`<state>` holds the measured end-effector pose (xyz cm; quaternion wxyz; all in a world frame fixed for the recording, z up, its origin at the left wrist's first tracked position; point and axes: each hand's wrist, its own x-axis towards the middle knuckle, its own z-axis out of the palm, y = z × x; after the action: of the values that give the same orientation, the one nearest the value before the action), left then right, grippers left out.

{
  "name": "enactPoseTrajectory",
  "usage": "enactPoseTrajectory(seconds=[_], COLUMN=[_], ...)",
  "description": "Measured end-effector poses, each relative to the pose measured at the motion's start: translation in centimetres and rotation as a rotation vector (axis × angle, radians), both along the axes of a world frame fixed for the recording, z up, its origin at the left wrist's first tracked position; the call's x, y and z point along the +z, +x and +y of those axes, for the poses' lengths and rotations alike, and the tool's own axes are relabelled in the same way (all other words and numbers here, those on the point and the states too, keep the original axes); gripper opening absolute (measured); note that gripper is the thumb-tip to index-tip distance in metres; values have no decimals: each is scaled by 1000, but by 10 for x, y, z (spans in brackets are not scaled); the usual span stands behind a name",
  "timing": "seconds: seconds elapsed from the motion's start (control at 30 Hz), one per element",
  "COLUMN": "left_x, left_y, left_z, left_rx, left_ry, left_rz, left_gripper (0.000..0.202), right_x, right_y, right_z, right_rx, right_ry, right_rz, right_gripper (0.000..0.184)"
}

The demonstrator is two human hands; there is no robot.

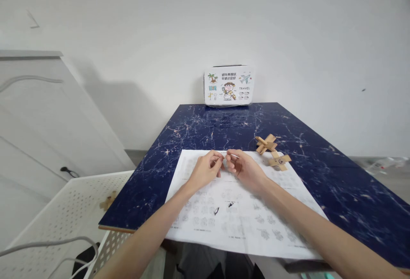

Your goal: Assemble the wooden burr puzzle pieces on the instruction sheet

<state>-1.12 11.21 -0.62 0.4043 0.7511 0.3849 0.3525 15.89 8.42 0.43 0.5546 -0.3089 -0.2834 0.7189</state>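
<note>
Our left hand (205, 170) and right hand (244, 169) meet fingertip to fingertip over the printed sheet (237, 210), pinching something too small to identify. Two wooden burr puzzles (266, 143) (279, 160) at the sheet's far right corner.

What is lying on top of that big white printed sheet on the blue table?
On the white printed paper sheet rest both hands, left hand and right hand, fingertips meeting, plus one wooden cross-shaped puzzle at its far edge. Whatever the fingers pinch is hidden.

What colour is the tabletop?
Dark blue with pale marble-like veins; the table shows in the head view.
</note>
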Motion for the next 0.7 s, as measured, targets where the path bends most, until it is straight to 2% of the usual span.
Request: enactPoseTrajectory(seconds=[0.7], left_x=[3], left_y=[1], left_z=[0], left_rx=[2], left_ry=[8], left_rz=[20], left_gripper=[16], right_x=[-5], right_y=[3], right_z=[3], right_rx=[25], right_ry=[-1], right_rz=[55], right_gripper=[21])
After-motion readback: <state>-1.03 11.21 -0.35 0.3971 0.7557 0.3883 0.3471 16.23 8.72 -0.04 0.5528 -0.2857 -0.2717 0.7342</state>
